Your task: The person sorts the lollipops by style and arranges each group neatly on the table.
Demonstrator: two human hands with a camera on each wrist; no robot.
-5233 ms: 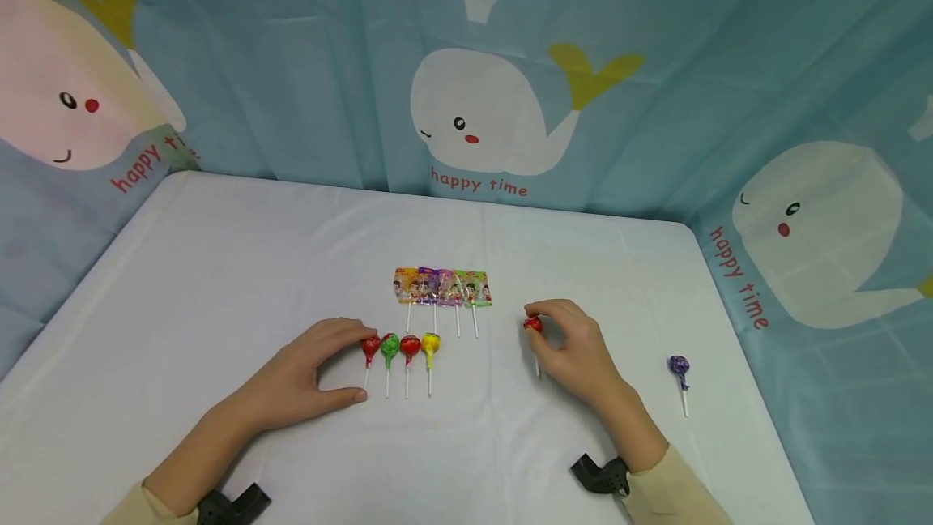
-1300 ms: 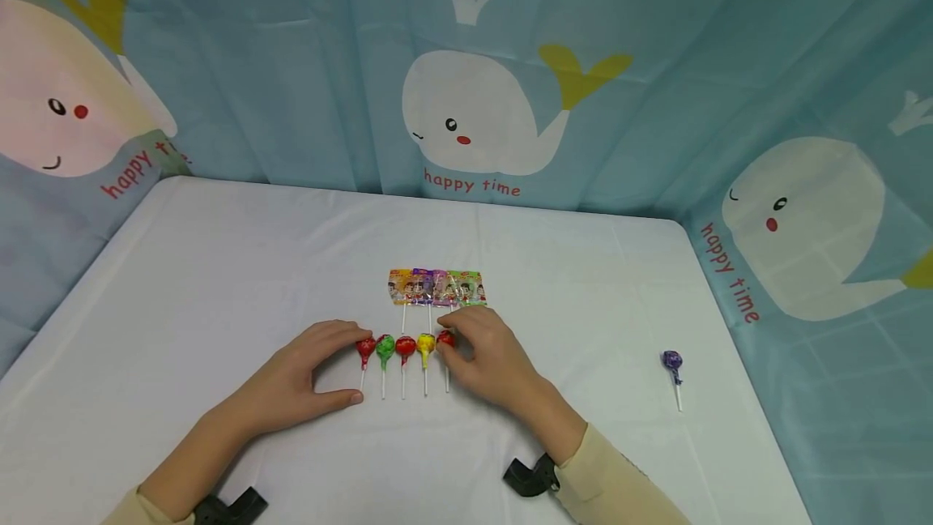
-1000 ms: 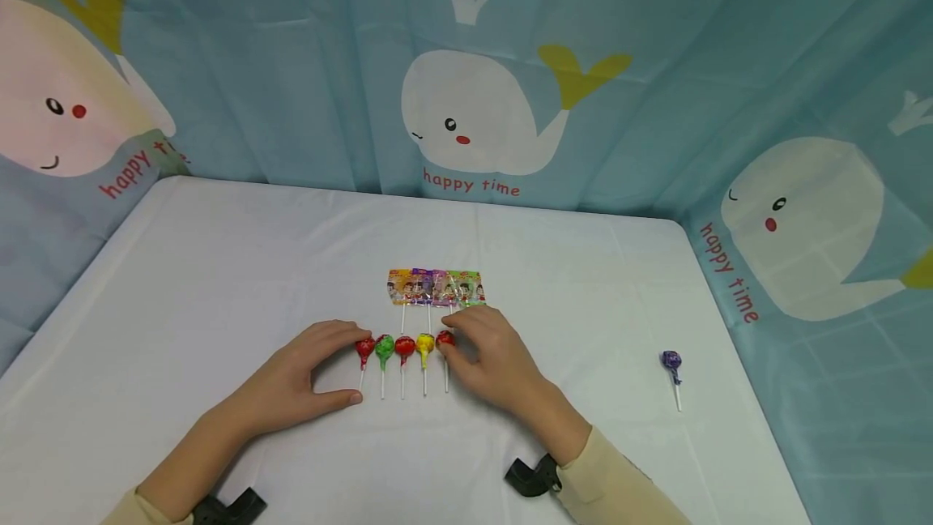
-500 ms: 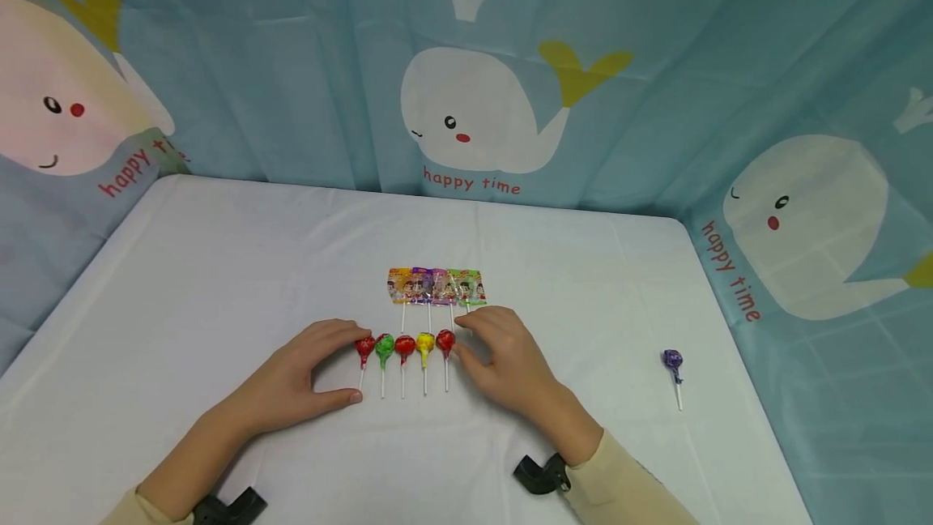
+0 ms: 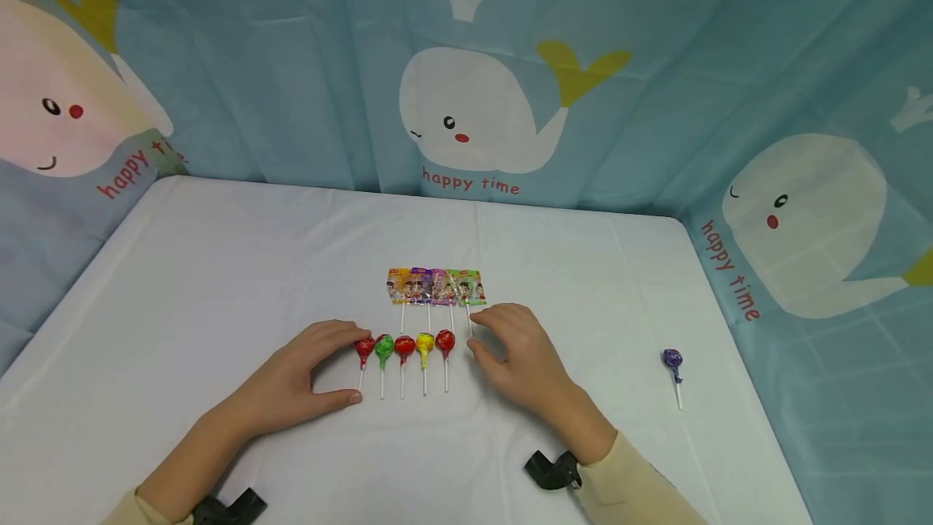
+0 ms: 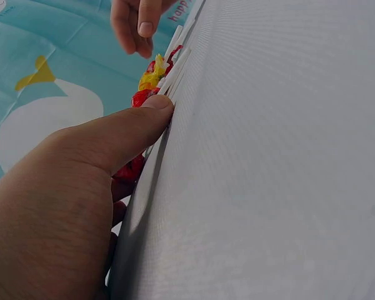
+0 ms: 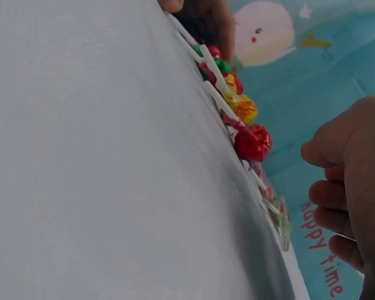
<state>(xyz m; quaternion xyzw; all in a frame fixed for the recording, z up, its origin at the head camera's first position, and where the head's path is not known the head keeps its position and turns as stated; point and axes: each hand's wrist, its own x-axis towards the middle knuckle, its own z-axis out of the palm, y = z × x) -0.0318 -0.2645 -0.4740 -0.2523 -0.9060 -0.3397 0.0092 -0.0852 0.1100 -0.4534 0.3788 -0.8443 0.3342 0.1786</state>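
Note:
In the head view, ball lollipops lie side by side in a row: a red lollipop (image 5: 365, 351) at the left end, then a green lollipop (image 5: 384, 345), a second red one, a yellow lollipop (image 5: 425, 343) and another red lollipop (image 5: 445, 340) at the right end. My left hand (image 5: 291, 383) is spread beside the row, index fingertip at the leftmost red candy and thumb on the cloth near its stick. My right hand (image 5: 526, 363) is just right of the row, fingers loosely bent, holding nothing. In the right wrist view a gap separates that hand from the rightmost red lollipop (image 7: 254, 142).
Behind the row, several flat wrapped lollipops (image 5: 430, 288) overlap, sticks pointing toward me. A purple lollipop (image 5: 672, 360) lies apart at the right on the white-covered table (image 5: 583, 266). A blue whale-print curtain (image 5: 321, 87) rises around the table's back and sides.
My right hand brought the last red lollipop leftward from the right to the row's right end, let go of it and drew back to the right. My left hand stayed in place.

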